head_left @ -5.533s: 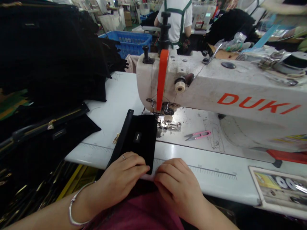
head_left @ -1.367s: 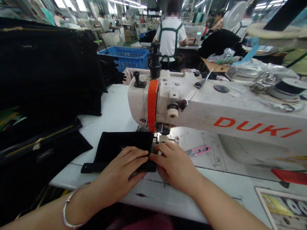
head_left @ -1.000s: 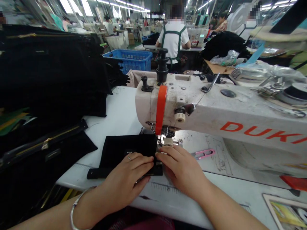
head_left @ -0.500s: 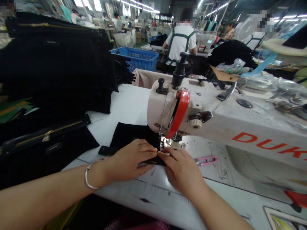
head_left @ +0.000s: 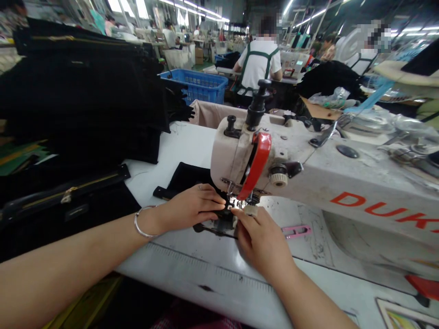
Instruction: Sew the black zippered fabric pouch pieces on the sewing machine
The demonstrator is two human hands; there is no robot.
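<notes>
A small black fabric pouch [head_left: 187, 179] lies on the white sewing table [head_left: 181, 146], its right end under the presser foot of a white sewing machine [head_left: 308, 169] with a red guard. My left hand [head_left: 192, 208] lies flat on the pouch, fingers stretched toward the needle; it wears a ring and a bracelet. My right hand [head_left: 262, 240] presses the pouch's near edge just in front of the presser foot, fingers together.
A tall stack of black pouches [head_left: 85, 96] fills the table's left side, with zipped black pieces [head_left: 65, 196] below it. Pink thread snips [head_left: 295, 230] lie right of the needle. A blue basket [head_left: 199, 84] and a person in a white shirt [head_left: 259, 64] are behind.
The pouch was turned from lengthwise to crosswise and has moved away from me under the presser foot. Both hands followed it toward the needle.
</notes>
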